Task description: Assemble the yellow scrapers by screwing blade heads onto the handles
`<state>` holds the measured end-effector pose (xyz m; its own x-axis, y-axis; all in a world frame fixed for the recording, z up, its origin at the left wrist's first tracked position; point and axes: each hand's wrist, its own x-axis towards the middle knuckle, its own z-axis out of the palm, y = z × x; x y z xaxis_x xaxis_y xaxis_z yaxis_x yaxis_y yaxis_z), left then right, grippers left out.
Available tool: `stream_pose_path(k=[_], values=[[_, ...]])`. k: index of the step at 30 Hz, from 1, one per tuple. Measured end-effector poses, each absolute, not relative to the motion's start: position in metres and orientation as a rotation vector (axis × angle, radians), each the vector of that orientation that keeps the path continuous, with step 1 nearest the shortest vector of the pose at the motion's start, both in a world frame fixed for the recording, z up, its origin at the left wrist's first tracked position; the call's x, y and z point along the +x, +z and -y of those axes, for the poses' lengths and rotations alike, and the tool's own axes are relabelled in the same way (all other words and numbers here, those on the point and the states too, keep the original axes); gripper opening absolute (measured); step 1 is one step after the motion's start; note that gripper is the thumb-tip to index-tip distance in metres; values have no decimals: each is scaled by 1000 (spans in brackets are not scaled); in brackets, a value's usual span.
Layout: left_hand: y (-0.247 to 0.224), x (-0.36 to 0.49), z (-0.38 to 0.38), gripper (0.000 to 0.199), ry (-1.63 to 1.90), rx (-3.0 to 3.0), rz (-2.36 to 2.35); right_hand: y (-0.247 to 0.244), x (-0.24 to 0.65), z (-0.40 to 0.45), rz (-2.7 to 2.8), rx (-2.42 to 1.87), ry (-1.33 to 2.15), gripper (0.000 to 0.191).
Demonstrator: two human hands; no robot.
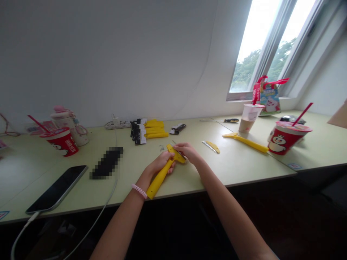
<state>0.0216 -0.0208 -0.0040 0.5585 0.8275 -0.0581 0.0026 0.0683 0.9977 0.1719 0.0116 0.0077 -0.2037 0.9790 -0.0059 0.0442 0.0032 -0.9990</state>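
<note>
My left hand is wrapped round the neck of a yellow scraper, whose handle slants down to the table's front edge. My right hand is closed at the scraper's wide head, its fingers pinching a thin metal blade along the head's far edge. How far the blade sits in the head is hidden by the fingers. Just beyond the head lie several small screws. To the right are a loose yellow cover piece with a blade edge and a second yellow scraper.
Packaged yellow scrapers lie by the wall, near a small black packet and a screwdriver. Red cups and a clear drink cup stand around. A phone with its cable lies left.
</note>
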Motion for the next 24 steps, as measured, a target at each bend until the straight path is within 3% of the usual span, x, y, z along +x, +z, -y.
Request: stream_pose_path(k=[11, 24], values=[[-4, 22, 22, 25, 709, 1390, -819, 5, 173, -14, 1508, -1145, 1149, 26], [-10, 20, 18, 21, 731, 1375, -786, 7, 174, -10, 1646, -1105, 1329, 26]])
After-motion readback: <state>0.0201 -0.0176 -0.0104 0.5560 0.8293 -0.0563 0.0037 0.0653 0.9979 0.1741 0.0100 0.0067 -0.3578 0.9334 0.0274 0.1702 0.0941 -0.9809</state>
